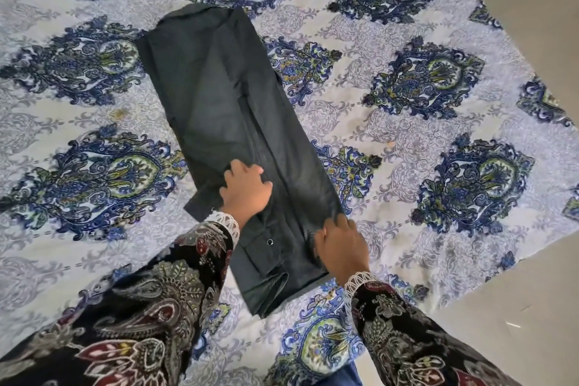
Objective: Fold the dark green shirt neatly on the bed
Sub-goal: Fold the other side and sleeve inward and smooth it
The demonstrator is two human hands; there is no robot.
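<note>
Both hands lead this view, though the account runs from largest to smallest: the bed (407, 122), covered by a pale spread with blue medallions, fills the frame; on it, running from near me toward the far side, lies the dark green shirt (219, 97), already narrowed into a long strip with its sides turned in. Near the strip's close end, my left hand (246, 189) rests on the cloth with fingers bent, bunching a small pleat under the fingertips. My right hand (341, 244) sits at the strip's right edge; whether it pinches the hem or merely presses it flat I cannot tell, the fingers being partly hidden. A small round snap or button (269, 241) shows between the wrists. By judgement, the fabric is light, soft and limp, so it will sag unless carried by two corners; the near end is the sensible place to take hold for folding it away from me.
</note>
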